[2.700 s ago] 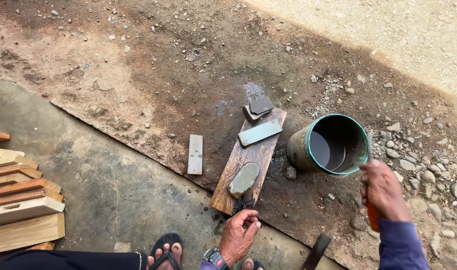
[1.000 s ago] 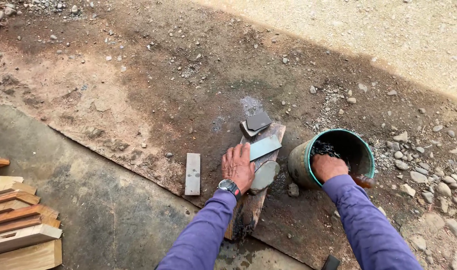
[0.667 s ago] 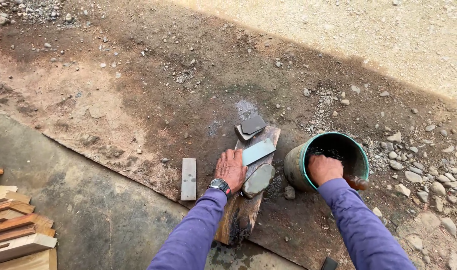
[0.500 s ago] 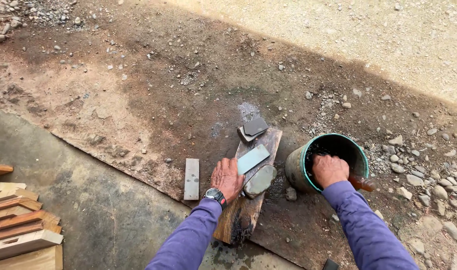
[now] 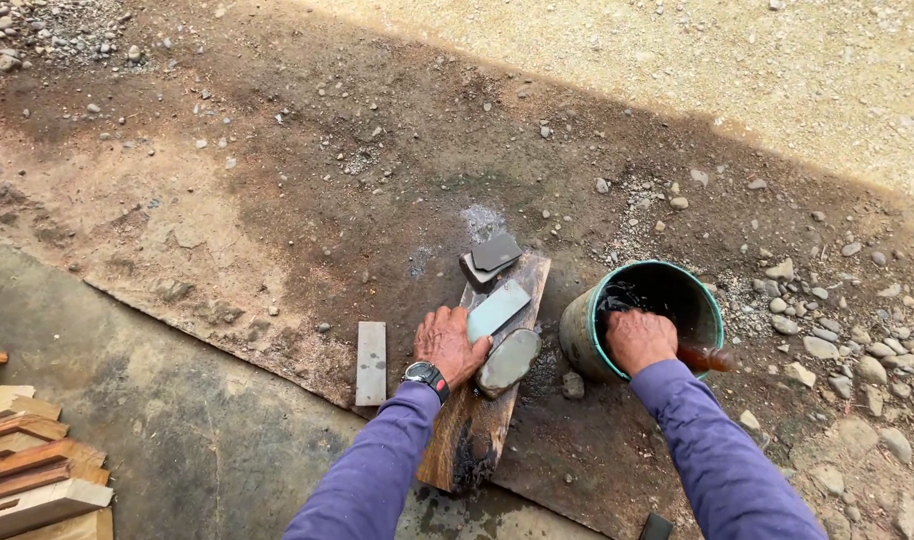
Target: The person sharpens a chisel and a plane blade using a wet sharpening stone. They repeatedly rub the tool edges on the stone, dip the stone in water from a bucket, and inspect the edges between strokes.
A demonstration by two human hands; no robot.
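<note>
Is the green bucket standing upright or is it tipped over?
Upright. The bucket stands on the ground with its round opening facing up, dark water shows inside, and the right hand reaches into it from above.

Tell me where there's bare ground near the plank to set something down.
Bare patches: the concrete left of the flat grey bar, and the dirt above the dark stone. Crowded: the plank under the left hand, and the pebbly gap beside the bucket, where the right hand dips.
</note>
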